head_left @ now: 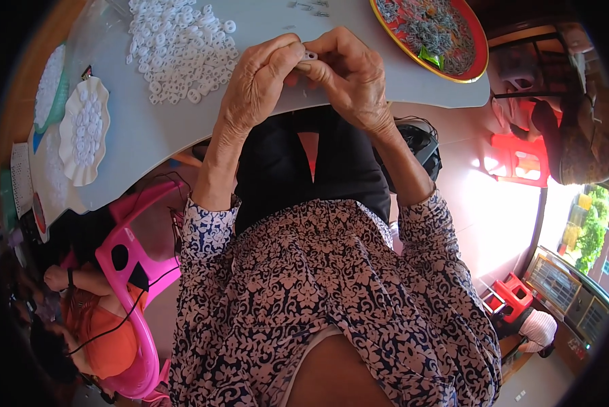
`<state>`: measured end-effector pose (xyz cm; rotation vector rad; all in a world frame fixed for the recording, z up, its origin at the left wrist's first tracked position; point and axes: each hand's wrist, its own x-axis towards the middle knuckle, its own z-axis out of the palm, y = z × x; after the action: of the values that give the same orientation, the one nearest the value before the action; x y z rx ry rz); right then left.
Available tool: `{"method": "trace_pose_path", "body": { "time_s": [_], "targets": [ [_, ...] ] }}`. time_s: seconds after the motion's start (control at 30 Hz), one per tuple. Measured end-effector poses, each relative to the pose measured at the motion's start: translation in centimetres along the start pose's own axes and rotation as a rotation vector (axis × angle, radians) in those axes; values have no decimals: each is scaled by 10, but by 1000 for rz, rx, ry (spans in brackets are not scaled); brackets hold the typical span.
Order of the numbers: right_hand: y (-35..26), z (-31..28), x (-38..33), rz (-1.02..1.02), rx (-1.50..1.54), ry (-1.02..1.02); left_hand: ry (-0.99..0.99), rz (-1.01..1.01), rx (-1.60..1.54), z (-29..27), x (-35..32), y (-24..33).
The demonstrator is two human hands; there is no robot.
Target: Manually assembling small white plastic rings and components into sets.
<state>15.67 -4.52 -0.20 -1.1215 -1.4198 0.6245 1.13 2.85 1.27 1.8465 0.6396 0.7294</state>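
Observation:
Over the near edge of the table, my left hand (260, 81) and my right hand (352, 74) meet fingertip to fingertip. Between them is a small white plastic piece (310, 55) with a hole in it. Both hands are closed in a pinch on it; my fingers cover most of it, and whether a metal part is in it I cannot tell. Left of my left hand spreads a loose heap of similar white plastic pieces (182, 54). To the right of my right hand, a red round tray (479, 51) with a gold rim holds many small grey metal parts (430, 34).
A few metal parts (311, 8) lie on the grey table (141, 136) beyond my hands. At left stand a wavy white dish (80, 175) and a green basket (63, 102), both with white pieces. A person in orange (111, 332) sits on a pink chair (131, 261). Red stools (521, 159) stand at right.

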Motion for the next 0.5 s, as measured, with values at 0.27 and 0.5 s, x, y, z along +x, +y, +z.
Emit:
{"method": "trace_pose_path", "body": {
  "time_s": [0.27, 0.5],
  "targets": [
    [2, -1, 5, 98, 272, 10, 66, 6, -92, 2, -1, 0],
    [2, 0, 8, 201, 323, 77, 130, 50, -91, 9, -7, 5]
  ]
}}
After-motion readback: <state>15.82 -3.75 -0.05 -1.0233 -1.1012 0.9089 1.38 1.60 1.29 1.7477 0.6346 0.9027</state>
